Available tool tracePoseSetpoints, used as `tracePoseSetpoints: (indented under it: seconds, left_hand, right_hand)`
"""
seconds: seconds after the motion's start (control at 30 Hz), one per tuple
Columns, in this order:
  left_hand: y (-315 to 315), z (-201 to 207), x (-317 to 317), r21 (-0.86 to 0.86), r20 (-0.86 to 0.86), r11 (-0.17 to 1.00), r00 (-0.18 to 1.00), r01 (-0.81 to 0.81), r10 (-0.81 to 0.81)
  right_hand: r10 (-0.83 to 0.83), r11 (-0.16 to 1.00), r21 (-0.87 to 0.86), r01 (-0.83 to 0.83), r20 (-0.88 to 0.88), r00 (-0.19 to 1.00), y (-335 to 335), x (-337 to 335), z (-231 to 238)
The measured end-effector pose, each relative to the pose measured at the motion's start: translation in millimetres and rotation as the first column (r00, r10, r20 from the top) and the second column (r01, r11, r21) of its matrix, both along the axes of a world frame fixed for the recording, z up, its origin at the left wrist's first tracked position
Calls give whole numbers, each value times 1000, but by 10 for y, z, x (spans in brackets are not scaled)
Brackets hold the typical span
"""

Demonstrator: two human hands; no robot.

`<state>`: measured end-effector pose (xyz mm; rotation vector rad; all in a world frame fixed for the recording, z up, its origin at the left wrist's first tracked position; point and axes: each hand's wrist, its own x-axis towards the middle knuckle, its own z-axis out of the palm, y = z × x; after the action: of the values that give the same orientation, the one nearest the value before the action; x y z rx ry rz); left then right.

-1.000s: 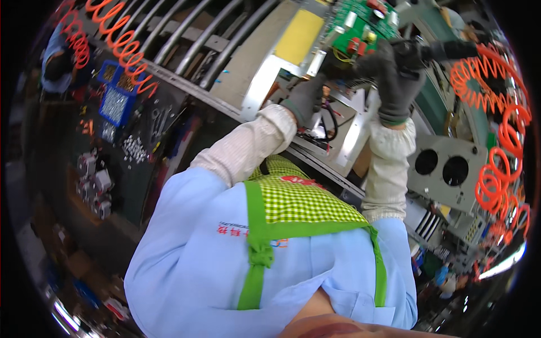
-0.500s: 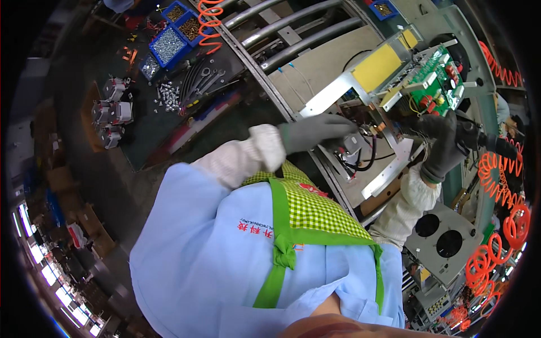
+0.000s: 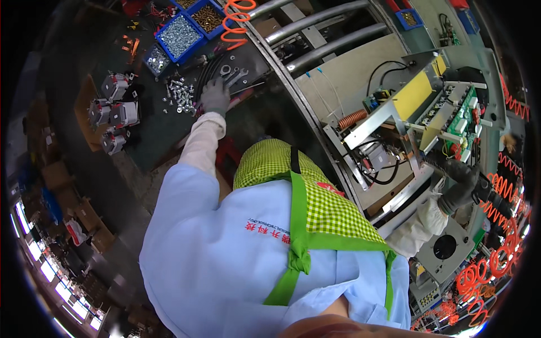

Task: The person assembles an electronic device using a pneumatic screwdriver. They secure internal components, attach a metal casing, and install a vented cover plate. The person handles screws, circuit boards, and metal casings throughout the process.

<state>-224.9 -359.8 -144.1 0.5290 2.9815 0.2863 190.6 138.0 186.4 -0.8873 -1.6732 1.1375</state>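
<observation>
The grey-gloved left hand (image 3: 215,97) rests spread on the dark workbench (image 3: 163,129), apparently picking from loose silver screws (image 3: 181,94). The gloved right hand (image 3: 461,183) is closed around a black power screwdriver (image 3: 491,194) by the open metal chassis (image 3: 394,132). Next calls for pinching one screw.

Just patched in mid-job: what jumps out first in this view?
The green-checked apron over a pale blue smock fills the centre. At right stands an open metal chassis with a green circuit board, the gloved right hand at its edge. The gloved left hand reaches loose silver bolts upper left.
</observation>
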Motion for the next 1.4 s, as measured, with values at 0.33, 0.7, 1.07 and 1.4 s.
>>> tracePoseSetpoints:
  seconds: [0.33, 0.7, 1.07, 1.4]
  left_hand:
    - [-207, -184, -299, 60, 47, 976, 976, 210, -213]
    - [494, 80, -693, -382, 385, 901, 922, 207, -48]
    - [86, -103, -845, -118, 221, 914, 907, 389, -358]
    - [854, 545, -706, 665, 330, 722, 791, 194, -516]
  right_hand:
    - [-102, 994, 52, 99, 43, 994, 190, 194, -97]
    - [93, 995, -27, -95, -57, 994, 312, 250, -115]
    - [-135, 976, 166, 138, -30, 990, 89, 114, -95]
    - [-163, 944, 279, 178, -77, 984, 0, -2, -118]
